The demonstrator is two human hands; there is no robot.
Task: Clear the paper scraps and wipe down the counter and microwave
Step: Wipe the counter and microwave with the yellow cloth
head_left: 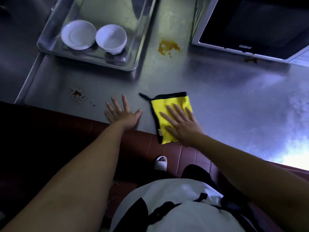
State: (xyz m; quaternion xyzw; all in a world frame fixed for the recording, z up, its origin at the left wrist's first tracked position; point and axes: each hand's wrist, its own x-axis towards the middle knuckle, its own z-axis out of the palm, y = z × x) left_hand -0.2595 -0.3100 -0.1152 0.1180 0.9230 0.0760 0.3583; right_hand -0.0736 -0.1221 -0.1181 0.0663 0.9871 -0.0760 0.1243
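Note:
A yellow cloth [168, 106] with black trim lies flat on the steel counter [217, 97], overhanging its front edge. My right hand [182, 123] presses flat on the cloth with straight fingers. Left of it, my left hand [122, 113] rests flat on the bare counter, fingers spread. An orange-brown stain [168, 47] marks the counter beyond the cloth. A speckled brown stain [77, 95] lies left of my left hand. The microwave [254, 25] stands at the back right, with a brown smear [250, 60] below its front edge. No paper scraps are in view.
A steel tray [132, 64] at the back left holds two white bowls [76, 35] [111, 38]. Red-brown floor tiles [175, 151] and a foot in a white slipper [160, 163] show below the counter's front edge.

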